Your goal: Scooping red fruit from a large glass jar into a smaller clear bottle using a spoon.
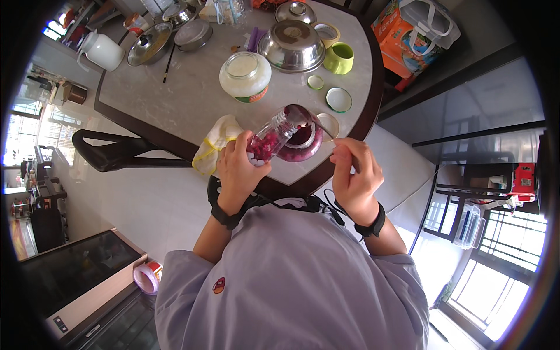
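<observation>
My left hand [239,168] grips a small glass jar [267,141] holding chopped purple-red pieces. This jar is tilted, with its threaded mouth above the open mouth of a wider glass jar [302,154] that has dark purple contents. In my right hand [358,175] is the thin handle of a metal spoon [324,130]. The spoon's bowl is at the mouth of the tilted jar; whether they touch, I cannot tell. A pale round lid [332,124] lies partly behind the wider jar. Left of the jars is a white cloth with yellow edging [217,142].
On the table [166,105] stand a large jar of white contents [245,78], an upturned metal bowl [292,48] and a green cup [339,59]. Two jar lids [338,99] lie at the right. A dark chair [118,151] juts out at the left edge.
</observation>
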### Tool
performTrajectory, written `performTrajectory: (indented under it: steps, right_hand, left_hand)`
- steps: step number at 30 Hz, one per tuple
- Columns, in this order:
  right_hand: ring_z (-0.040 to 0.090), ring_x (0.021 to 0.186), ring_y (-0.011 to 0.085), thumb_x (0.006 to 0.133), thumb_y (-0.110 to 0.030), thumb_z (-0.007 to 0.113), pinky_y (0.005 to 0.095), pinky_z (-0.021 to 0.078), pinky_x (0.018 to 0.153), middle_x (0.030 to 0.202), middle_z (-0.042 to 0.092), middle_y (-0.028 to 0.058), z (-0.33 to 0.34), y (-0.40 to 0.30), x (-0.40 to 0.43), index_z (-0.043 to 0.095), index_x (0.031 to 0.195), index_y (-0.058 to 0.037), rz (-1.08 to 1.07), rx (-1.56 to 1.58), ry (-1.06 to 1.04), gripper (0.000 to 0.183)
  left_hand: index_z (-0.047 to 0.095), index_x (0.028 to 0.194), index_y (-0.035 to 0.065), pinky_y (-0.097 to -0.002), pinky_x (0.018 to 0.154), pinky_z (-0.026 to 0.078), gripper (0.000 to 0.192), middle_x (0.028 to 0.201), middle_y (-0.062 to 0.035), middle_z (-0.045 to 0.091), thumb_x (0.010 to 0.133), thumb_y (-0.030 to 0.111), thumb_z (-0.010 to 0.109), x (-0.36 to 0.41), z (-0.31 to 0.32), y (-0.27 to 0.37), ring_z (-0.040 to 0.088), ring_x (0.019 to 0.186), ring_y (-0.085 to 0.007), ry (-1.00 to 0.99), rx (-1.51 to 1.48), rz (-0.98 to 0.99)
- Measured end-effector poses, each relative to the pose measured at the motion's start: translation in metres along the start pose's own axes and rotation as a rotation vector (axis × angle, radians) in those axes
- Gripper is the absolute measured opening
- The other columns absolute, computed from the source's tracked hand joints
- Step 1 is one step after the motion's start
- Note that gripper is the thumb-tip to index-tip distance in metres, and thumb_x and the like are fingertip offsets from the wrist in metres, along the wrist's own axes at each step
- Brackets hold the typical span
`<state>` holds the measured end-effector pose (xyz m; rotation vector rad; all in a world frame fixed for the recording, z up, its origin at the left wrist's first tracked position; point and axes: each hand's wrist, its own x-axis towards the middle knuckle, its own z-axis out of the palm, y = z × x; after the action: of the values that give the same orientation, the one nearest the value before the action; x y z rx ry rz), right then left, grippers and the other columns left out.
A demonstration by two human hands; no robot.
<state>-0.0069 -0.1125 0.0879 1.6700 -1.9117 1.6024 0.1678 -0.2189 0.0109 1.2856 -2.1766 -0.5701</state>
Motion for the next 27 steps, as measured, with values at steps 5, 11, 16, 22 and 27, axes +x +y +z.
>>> performTrajectory:
  steps: [5, 11, 16, 22, 27]
  right_hand:
    - [0.059, 0.054, 0.0107, 0.090, -0.002, 0.052, 0.0217, 0.0466, 0.051, 0.071, 0.061, 0.0082, -0.003, 0.003, 0.004, 0.057, 0.092, 0.0041, 0.277, 0.191, 0.137, 0.008]
    - [0.055, 0.050, 0.0100, 0.097, -0.019, 0.046, 0.0225, 0.0463, 0.049, 0.063, 0.057, 0.0061, -0.009, 0.021, 0.011, 0.054, 0.094, 0.0045, 0.578, 0.388, 0.321, 0.025]
    - [0.055, 0.050, 0.0103, 0.097, -0.021, 0.046, 0.0229, 0.0469, 0.048, 0.064, 0.057, 0.0063, -0.010, 0.034, 0.002, 0.054, 0.094, 0.0047, 0.644, 0.424, 0.276, 0.027]
    - [0.056, 0.051, 0.0101, 0.096, -0.021, 0.047, 0.0221, 0.0456, 0.047, 0.067, 0.058, 0.0069, -0.009, 0.040, -0.003, 0.055, 0.095, 0.0048, 0.636, 0.396, 0.189, 0.028]
    - [0.056, 0.051, 0.0094, 0.096, -0.020, 0.048, 0.0210, 0.0438, 0.048, 0.066, 0.058, 0.0062, -0.006, 0.040, -0.001, 0.056, 0.094, 0.0044, 0.610, 0.389, 0.155, 0.026]
  left_hand:
    - [0.052, 0.114, 0.0126, -0.0441, 0.076, 0.044, 0.062, 0.095, -0.0108, 0.058, 0.056, 0.021, 0.074, 0.000, 0.002, -0.002, 0.055, 0.090, -0.0331, 0.001, -0.020, 0.014]
    - [0.050, 0.115, 0.0060, -0.0391, 0.076, 0.046, 0.064, 0.096, -0.0112, 0.059, 0.057, 0.019, 0.076, 0.001, 0.010, -0.013, 0.057, 0.087, -0.0283, -0.025, -0.134, 0.034]
    - [0.049, 0.113, 0.0017, -0.0336, 0.078, 0.048, 0.062, 0.097, -0.0082, 0.060, 0.061, 0.015, 0.078, 0.005, 0.008, -0.026, 0.060, 0.089, -0.0206, -0.105, -0.574, -0.037]
    - [0.038, 0.125, 0.0038, -0.0367, 0.093, 0.044, 0.073, 0.116, -0.0085, 0.051, 0.063, 0.007, 0.075, 0.004, 0.012, -0.043, 0.054, 0.108, -0.0213, -0.102, -1.416, -0.263]
    - [0.037, 0.126, 0.0041, -0.0365, 0.095, 0.042, 0.072, 0.116, -0.0094, 0.052, 0.065, 0.006, 0.074, 0.003, 0.001, -0.040, 0.052, 0.112, -0.0209, -0.202, -1.102, 0.032]
